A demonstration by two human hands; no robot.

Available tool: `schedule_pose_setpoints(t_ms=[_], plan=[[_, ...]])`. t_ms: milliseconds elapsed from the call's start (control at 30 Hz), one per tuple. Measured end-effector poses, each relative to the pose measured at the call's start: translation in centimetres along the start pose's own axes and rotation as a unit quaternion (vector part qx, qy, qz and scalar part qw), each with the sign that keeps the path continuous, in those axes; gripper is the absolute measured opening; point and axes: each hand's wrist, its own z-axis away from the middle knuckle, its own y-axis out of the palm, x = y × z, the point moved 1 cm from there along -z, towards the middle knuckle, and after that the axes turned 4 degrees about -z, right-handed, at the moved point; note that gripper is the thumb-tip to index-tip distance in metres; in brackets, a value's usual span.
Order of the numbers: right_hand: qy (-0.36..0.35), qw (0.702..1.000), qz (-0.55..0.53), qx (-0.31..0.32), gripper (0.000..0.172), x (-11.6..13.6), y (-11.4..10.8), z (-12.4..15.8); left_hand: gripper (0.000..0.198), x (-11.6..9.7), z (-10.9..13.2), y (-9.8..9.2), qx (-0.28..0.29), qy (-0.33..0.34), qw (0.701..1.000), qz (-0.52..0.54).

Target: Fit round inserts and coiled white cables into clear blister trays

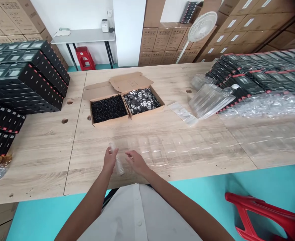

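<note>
The person leans over a light wood desk (39,160); the left hand (109,161) holds a clear plastic tube (119,165) slightly tilted, just above the desk; its fingers (110,151) are closed around the tube; the right hand (137,162) is just beside the tube, with fingers (128,154) loosely spread, and I cannot tell if they touch it; a clear plastic tray (157,150) lies on the desk to the right of the hands; farther forward stands an open cardboard box (109,124) with two compartments; the left one carries small black pieces (108,108), the right one black-and-white discs (141,100); clear plastic covers (209,100) lie to the right of this box; stacks of black boxes (24,77) stand at the left end of the desk.
</note>
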Motion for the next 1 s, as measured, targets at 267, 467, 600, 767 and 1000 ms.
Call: schedule_pose_setpoints(t_ms=[267, 467, 600, 767, 1000], plan=[[0.097, 0.956, -0.276, 0.028, 0.022, 2.9, 2.7, -1.8, 0.058, -2.1, 0.6, 0.8, 0.134, 0.005, 0.980, 0.144], [0.150, 0.957, -0.246, -0.038, 0.031, 0.9, 3.2, -2.9, 0.065, -1.0, -2.4, -3.6, 0.012, -0.033, 0.991, 0.132], [0.150, 0.971, -0.161, -0.094, 0.021, 0.3, 2.7, -3.5, 0.082, 0.0, -3.7, -6.5, -0.088, -0.029, 0.995, -0.040], [0.038, 0.997, 0.009, -0.072, 0.024, 2.6, 3.5, -3.5, 0.087, 0.0, -2.7, -5.4, -0.065, 0.013, 0.991, -0.115], [0.059, 0.985, -0.155, 0.045, 0.024, 4.1, 6.8, -3.9, 0.086, -1.1, -0.7, -3.7, -0.013, 0.038, 0.998, -0.046]])
